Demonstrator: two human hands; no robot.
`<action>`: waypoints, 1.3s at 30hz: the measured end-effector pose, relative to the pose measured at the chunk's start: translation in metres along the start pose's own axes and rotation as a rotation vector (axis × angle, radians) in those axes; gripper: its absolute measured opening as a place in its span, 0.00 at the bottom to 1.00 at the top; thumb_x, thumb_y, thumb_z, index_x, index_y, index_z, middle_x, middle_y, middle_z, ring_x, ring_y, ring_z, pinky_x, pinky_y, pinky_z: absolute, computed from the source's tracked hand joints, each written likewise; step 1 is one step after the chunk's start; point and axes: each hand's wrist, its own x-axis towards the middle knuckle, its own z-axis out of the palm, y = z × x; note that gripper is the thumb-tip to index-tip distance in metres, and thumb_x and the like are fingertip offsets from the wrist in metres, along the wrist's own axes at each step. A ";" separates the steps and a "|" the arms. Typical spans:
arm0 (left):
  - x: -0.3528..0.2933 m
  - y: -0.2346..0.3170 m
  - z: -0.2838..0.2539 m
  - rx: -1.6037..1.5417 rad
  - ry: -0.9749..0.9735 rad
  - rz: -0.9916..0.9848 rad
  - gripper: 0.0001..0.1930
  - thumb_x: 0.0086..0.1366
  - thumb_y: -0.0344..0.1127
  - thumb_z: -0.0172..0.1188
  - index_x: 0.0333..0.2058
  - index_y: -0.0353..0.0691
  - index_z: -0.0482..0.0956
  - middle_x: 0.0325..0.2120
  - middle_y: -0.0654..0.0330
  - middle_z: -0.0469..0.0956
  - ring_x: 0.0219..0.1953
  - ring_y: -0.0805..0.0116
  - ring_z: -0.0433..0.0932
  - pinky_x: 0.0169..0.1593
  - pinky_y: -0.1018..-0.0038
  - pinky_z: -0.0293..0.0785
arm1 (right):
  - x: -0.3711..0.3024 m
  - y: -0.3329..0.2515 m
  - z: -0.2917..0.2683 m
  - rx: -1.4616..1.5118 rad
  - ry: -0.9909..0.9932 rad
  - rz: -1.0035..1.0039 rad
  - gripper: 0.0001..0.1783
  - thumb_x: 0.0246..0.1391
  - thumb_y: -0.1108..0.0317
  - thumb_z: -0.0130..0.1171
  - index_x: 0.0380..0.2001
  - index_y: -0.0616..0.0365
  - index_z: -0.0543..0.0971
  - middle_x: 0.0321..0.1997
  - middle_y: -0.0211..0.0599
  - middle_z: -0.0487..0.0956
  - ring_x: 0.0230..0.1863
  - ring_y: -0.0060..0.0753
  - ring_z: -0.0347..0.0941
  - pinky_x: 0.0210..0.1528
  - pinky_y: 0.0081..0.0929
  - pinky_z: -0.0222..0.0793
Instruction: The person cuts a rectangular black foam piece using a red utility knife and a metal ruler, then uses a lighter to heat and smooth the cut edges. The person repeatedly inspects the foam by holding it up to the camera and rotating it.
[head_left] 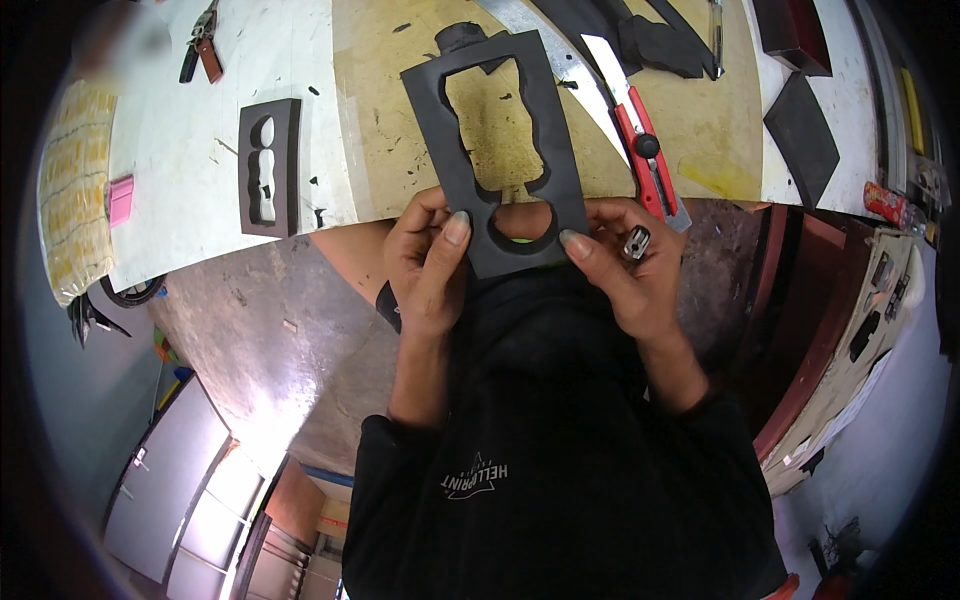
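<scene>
My left hand pinches the lower left edge of a black foam panel, thumb on top and fingers behind. At the panel's lower right edge, my right hand grips it the same way. The panel is tilted, with a wavy-edged cutout joined to a round one below. A small silver-and-black piece shows at my right fingers; whether it is a ring or a tool end, I cannot tell. Just beyond that hand lies a red utility knife, beside a metal ruler.
A smaller dark foam block with cutouts sits on the white table to the left. Black foam scraps lie at the back. Farther right are a dark diamond-shaped sheet and a dark red box.
</scene>
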 end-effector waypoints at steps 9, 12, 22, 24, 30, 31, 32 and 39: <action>0.002 -0.020 -0.007 -0.599 -0.299 -0.149 0.28 0.64 0.43 0.58 0.54 0.28 0.63 0.35 0.52 0.76 0.40 0.62 0.76 0.53 0.65 0.69 | -0.001 0.014 0.001 0.388 -0.074 0.247 0.11 0.55 0.70 0.60 0.39 0.67 0.77 0.23 0.26 0.73 0.16 0.07 0.58 0.16 0.10 0.49; -0.003 -0.022 -0.008 -0.685 -0.298 -0.191 0.29 0.61 0.42 0.61 0.54 0.30 0.63 0.35 0.54 0.76 0.40 0.63 0.77 0.53 0.64 0.69 | -0.008 0.017 0.004 0.445 -0.070 0.236 0.11 0.55 0.70 0.59 0.39 0.67 0.76 0.21 0.24 0.72 0.15 0.06 0.56 0.15 0.10 0.47; -0.001 -0.023 -0.013 -0.676 -0.304 -0.237 0.28 0.56 0.40 0.67 0.51 0.34 0.68 0.31 0.57 0.74 0.35 0.63 0.75 0.52 0.63 0.67 | -0.002 0.012 0.007 0.298 -0.038 0.089 0.11 0.55 0.73 0.59 0.40 0.70 0.76 0.29 0.32 0.77 0.27 0.12 0.69 0.29 0.12 0.64; 0.003 -0.025 -0.015 -0.672 -0.363 -0.183 0.27 0.56 0.39 0.67 0.50 0.35 0.68 0.29 0.58 0.74 0.34 0.62 0.74 0.53 0.62 0.67 | -0.003 0.012 0.007 0.319 -0.058 0.104 0.11 0.55 0.74 0.59 0.40 0.70 0.75 0.33 0.35 0.78 0.32 0.14 0.70 0.35 0.14 0.66; 0.003 -0.024 -0.019 -0.638 -0.348 -0.212 0.25 0.56 0.39 0.67 0.48 0.34 0.69 0.32 0.52 0.77 0.42 0.58 0.77 0.57 0.61 0.67 | -0.002 0.013 0.007 0.276 -0.073 0.047 0.12 0.55 0.74 0.58 0.41 0.70 0.75 0.32 0.33 0.77 0.32 0.14 0.70 0.34 0.13 0.65; 0.002 -0.024 -0.019 -0.633 -0.360 -0.209 0.25 0.56 0.39 0.67 0.48 0.34 0.69 0.32 0.51 0.77 0.42 0.57 0.77 0.56 0.62 0.68 | -0.002 0.012 0.007 0.271 -0.066 0.047 0.12 0.55 0.74 0.58 0.41 0.70 0.75 0.31 0.32 0.77 0.30 0.13 0.69 0.32 0.12 0.64; 0.001 -0.025 -0.019 -0.628 -0.372 -0.206 0.25 0.55 0.39 0.68 0.48 0.33 0.69 0.32 0.50 0.78 0.43 0.56 0.77 0.55 0.62 0.70 | -0.001 0.013 0.005 0.284 -0.079 0.068 0.12 0.56 0.74 0.57 0.42 0.70 0.75 0.29 0.31 0.76 0.28 0.11 0.67 0.29 0.11 0.62; 0.001 -0.023 -0.009 -0.477 -0.429 0.003 0.24 0.55 0.39 0.68 0.45 0.31 0.70 0.36 0.48 0.78 0.43 0.57 0.77 0.49 0.67 0.75 | -0.002 0.020 0.005 0.446 -0.112 0.183 0.13 0.58 0.71 0.56 0.42 0.69 0.74 0.23 0.25 0.70 0.18 0.09 0.56 0.18 0.12 0.48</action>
